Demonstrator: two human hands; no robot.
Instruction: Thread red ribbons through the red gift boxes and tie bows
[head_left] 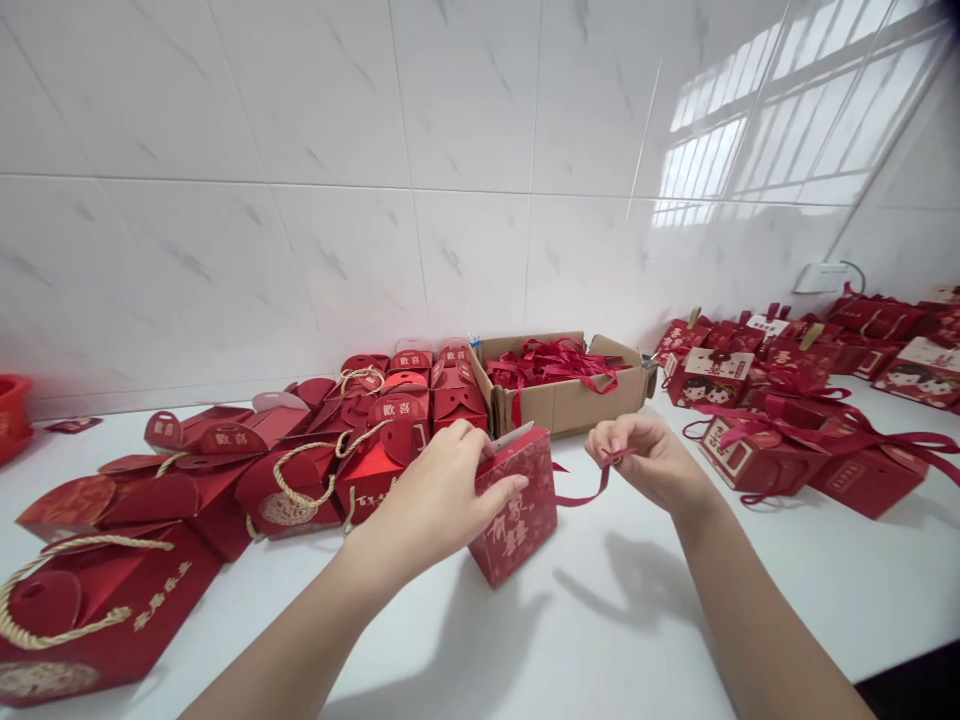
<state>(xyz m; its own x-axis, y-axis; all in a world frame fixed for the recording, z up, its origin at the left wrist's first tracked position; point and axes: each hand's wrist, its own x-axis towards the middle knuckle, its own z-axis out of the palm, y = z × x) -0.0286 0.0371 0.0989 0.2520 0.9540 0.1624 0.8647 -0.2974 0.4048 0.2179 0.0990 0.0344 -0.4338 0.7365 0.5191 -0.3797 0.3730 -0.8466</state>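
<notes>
My left hand (448,480) grips a small red gift box (517,515) by its upper part, thumb on the front and fingers over the back. Gold-toned characters mark the front of this box, which is tilted above the white table. A dark red ribbon (583,499) runs from the box's right side to my right hand (637,455). There, thumb and fingers pinch the ribbon's end.
Red boxes with rope handles (292,485) crowd the left side. Behind stands an open cardboard box (577,405) of loose red ribbons (551,362). Ribboned boxes (772,455) sit at right, with more behind. A tiled wall (472,240) closes the back; a red basin (11,415) is far left.
</notes>
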